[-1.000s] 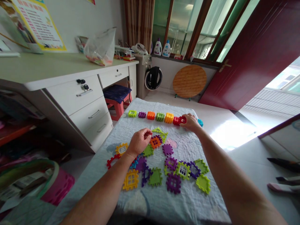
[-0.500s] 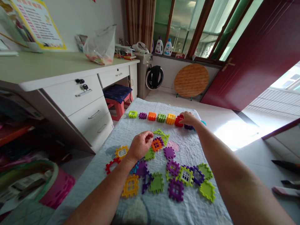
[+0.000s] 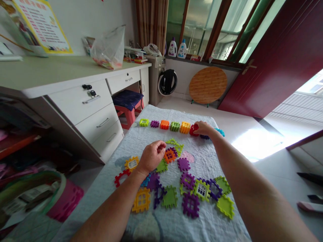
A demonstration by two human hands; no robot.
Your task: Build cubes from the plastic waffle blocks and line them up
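Note:
My right hand (image 3: 204,128) reaches to the far row and its fingers close on a stack of red interlocking tiles (image 3: 193,130), standing on the cloth. Beside it in the row are a yellow stack (image 3: 185,127), a green stack (image 3: 175,126) and an orange stack (image 3: 165,124). A dark purple stack (image 3: 205,136) lies partly hidden under the right hand. My left hand (image 3: 152,155) hovers with fingers curled in and nothing visible in them. Near it lie an orange window tile (image 3: 170,155), a green tile (image 3: 162,166) and a purple tile (image 3: 183,164).
Several loose tiles, among them a yellow window tile (image 3: 141,200) and a dark purple one (image 3: 190,205), lie on the pale blue cloth (image 3: 108,191). A white desk (image 3: 75,72) and a pink-legged stool (image 3: 128,101) stand left. A red door (image 3: 272,60) is right.
The view has shifted very slightly. Both hands keep almost the same places, the right one still at the red tiles.

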